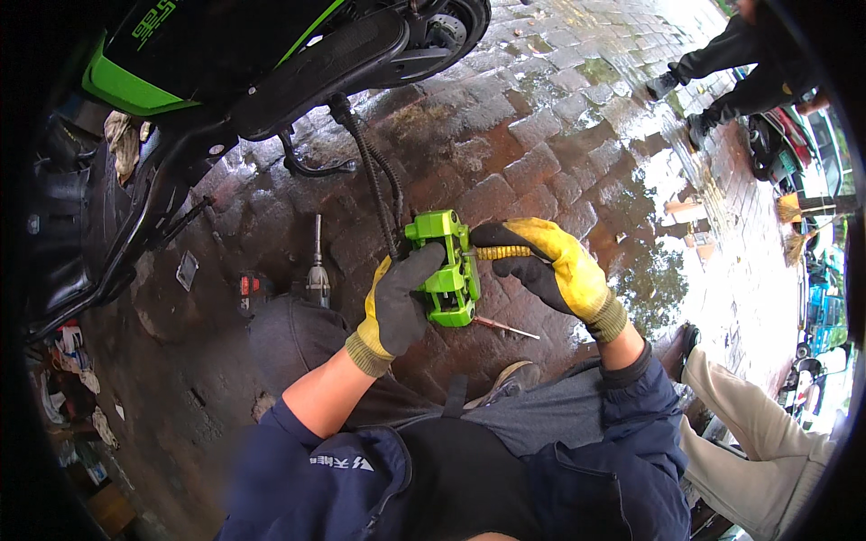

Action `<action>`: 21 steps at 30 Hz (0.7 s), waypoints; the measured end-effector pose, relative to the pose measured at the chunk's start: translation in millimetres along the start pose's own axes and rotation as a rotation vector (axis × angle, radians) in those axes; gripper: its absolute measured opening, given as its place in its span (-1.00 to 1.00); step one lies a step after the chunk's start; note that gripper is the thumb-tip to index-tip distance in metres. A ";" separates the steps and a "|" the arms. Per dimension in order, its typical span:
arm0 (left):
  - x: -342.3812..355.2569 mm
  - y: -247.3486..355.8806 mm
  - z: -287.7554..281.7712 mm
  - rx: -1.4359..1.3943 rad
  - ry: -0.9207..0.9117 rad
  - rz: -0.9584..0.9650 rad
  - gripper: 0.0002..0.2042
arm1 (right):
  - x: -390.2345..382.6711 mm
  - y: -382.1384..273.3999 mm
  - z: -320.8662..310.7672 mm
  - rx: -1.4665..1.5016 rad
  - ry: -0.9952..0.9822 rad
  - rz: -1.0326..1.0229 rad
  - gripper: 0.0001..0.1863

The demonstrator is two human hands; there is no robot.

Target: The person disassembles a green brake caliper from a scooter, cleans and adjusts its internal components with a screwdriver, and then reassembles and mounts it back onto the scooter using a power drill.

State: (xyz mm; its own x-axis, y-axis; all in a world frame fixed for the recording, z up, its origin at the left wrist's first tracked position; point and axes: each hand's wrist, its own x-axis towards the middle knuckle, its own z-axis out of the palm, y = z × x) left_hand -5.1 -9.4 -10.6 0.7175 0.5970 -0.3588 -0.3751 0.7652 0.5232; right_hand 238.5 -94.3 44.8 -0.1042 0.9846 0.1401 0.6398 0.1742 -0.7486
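My left hand (401,298), in a yellow and black work glove, grips a bright green brake caliper (451,307) in front of my lap. A black hose (372,185) runs down from the scooter to the caliper. At the caliper's right side, my right hand (564,270), gloved alike, closes its fingers on a yellow ribbed tool handle (503,253). A thin shaft from this handle meets the caliper; its tip is hidden. Just below the caliper, a slim rod with a reddish end (507,327) lies over the wet paving.
A black and green scooter (316,68) fills the upper left. On the ground left of my knee lie a power wrench (317,279) with a long socket bar and a red battery (254,288). People stand at upper right and lower right. Brooms (794,225) and parked vehicles line the right edge.
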 end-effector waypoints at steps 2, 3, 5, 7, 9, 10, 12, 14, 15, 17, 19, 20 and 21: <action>0.7 -0.9 -1.7 -0.036 -0.008 -0.020 -0.58 | 0.9 1.0 1.1 0.016 -0.009 0.000 -0.55; 0.7 -1.4 -0.9 -0.046 -0.012 -0.021 -0.58 | 1.2 -0.4 1.1 0.014 -0.006 -0.003 -0.55; 0.1 -0.4 1.9 -0.064 -0.017 -0.020 -0.57 | 4.3 -6.0 -1.5 0.013 -0.001 -0.013 -0.54; 2.0 0.0 -1.1 -0.037 -0.063 -0.032 -0.56 | 13.7 -9.2 -10.3 -0.146 -0.036 -0.152 -0.53; 2.5 -0.5 -2.1 -0.006 -0.074 -0.039 -0.55 | 19.2 -11.2 -16.3 -0.327 -0.058 -0.217 -0.52; 2.2 -0.2 -1.2 0.012 -0.063 -0.038 -0.55 | 20.2 -11.8 -18.6 -0.430 -0.061 -0.214 -0.52; -0.5 4.3 1.2 0.028 -0.063 -0.040 -0.54 | 21.6 -5.5 -17.1 -0.612 -0.079 -0.192 -0.52; -2.8 8.5 2.6 0.010 -0.091 -0.050 -0.54 | 25.2 -9.6 -18.1 -0.677 -0.062 -0.267 -0.51; -2.9 8.7 1.8 0.027 -0.051 -0.059 -0.55 | 27.7 -12.5 -18.6 -0.710 -0.053 -0.305 -0.50; -3.0 6.7 -0.5 0.056 0.028 -0.081 -0.55 | 29.1 -15.0 -18.4 -0.709 -0.070 -0.302 -0.48; 0.9 2.3 -9.5 0.061 0.034 -0.088 -0.57 | 27.4 -14.6 -16.8 -0.652 -0.098 -0.267 -0.47; 3.8 -0.8 -12.6 0.058 0.044 -0.084 -0.57 | 25.9 -12.6 -15.9 -0.596 -0.114 -0.236 -0.46; 5.2 -2.8 -15.1 0.055 0.053 -0.079 -0.58 | 24.5 -10.2 -14.2 -0.540 -0.131 -0.205 -0.45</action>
State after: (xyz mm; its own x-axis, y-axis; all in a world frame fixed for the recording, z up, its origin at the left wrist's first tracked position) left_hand -9.2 -4.8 -25.7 0.7106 0.5489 -0.4403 -0.2853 0.7967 0.5327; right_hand 240.3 -72.1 65.1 -0.3378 0.9306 0.1407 0.8899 0.3645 -0.2744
